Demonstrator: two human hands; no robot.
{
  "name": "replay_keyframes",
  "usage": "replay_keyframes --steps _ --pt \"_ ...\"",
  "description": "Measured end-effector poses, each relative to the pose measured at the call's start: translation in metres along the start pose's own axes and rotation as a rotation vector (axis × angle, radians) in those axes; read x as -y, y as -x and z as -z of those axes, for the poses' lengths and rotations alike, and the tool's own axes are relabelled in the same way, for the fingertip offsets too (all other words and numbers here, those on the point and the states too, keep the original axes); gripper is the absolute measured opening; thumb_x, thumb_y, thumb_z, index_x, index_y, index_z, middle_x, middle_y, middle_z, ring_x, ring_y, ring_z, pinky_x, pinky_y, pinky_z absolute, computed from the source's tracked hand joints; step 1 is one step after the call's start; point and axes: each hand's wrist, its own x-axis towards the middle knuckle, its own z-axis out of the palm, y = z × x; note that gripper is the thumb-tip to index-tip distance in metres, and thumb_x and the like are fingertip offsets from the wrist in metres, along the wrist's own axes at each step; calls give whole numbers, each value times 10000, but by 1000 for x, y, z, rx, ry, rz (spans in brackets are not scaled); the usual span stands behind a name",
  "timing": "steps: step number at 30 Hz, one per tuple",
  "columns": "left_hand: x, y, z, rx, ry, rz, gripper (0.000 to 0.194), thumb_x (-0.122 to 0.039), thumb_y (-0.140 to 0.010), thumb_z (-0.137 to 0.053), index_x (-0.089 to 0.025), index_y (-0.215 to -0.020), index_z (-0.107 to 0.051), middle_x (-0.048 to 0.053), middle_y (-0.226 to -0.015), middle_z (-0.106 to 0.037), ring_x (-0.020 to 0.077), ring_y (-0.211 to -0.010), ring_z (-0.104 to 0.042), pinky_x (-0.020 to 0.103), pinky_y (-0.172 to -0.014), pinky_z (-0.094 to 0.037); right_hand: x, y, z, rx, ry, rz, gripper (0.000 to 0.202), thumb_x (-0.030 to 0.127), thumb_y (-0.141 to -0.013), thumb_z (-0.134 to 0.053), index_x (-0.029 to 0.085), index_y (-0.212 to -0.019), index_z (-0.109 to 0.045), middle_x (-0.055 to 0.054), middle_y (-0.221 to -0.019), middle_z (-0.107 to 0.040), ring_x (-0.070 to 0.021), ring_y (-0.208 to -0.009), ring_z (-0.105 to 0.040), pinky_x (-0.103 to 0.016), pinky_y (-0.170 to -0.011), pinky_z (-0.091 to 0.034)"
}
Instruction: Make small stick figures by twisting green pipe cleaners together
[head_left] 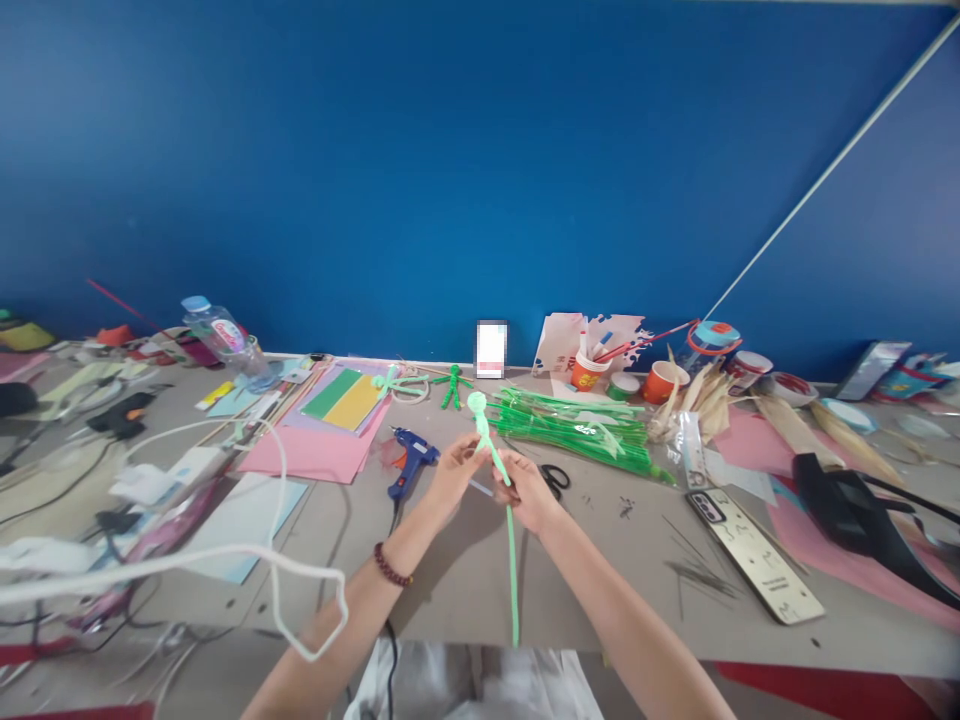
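Observation:
Both hands meet over the middle of the table, around a light green pipe-cleaner figure (482, 418) with a round coiled head. My left hand (459, 472) pinches the figure's body from the left. On the other side, my right hand (525, 488) has its fingers closed on the figure's lower strand. From there one long pale green stem hangs toward the table's front edge. A dark green pipe-cleaner figure (452, 386) stands farther back. Another pale green figure (390, 382) lies by the coloured sheets. Black scissors (555, 481) rest just beyond my right hand.
A blue glue gun (411, 460) lies left of my hands. Bundles of green pipe cleaners (577, 430) in clear wrap lie behind. At right are a phone (754, 555) and dark thin wires (701, 575). White cables (277, 500) loop at left, near a plastic bottle (225, 335).

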Motion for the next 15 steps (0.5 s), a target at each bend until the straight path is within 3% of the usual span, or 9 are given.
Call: replay_keyframes --steps 2,4,7,9,12,15 --pt "0 -1 -1 -195 -142 -180 294 -281 -591 -787 -186 -845 -673 11 -799 -594 133 -759 -513 243 -720 -386 1 -3 3 -135 241 177 318 476 -708 -654 161 -710 -612 46 -496 -501 -40 -357 -275 -197 -365 -197" --pt "-1 -1 -1 -258 -201 -226 241 -302 -613 -769 -177 -790 -662 -5 -724 -572 116 -687 -490 230 -659 -372 3 -2 5 -228 520 377 277 435 -762 -606 164 -728 -651 9 -550 -566 -95 -455 -449 -218 -446 -332" --pt "-1 0 -1 -122 -192 -82 285 -400 -690 -693 -142 -604 -605 -17 -556 -508 91 -539 -427 227 -546 -328 4 3 6 -275 906 663 249 337 -860 -504 171 -800 -680 -42 -709 -651 -156 -659 -588 -249 -623 -431" --pt "1 1 -2 -31 -142 20 361 -437 -713 -661 -138 -537 -562 -20 -504 -475 85 -505 -417 225 -527 -329 3 7 6 -262 1140 802 269 285 -903 -440 171 -860 -680 -56 -728 -660 -156 -660 -596 -244 -629 -431" --pt "4 0 -2 -6 -13 89 309 -406 -681 -702 -140 -590 -575 -29 -536 -484 77 -517 -442 214 -546 -365 1 10 6 -225 1425 960 278 231 -928 -402 174 -912 -674 -53 -679 -645 -146 -617 -587 -228 -587 -410" --pt "5 -3 0 1 89 129 270 -358 -630 -752 -137 -659 -601 -23 -599 -516 74 -544 -468 207 -549 -383 0 10 6 -193 1548 1067 257 194 -928 -409 170 -932 -665 -62 -721 -661 -148 -661 -603 -224 -613 -416"
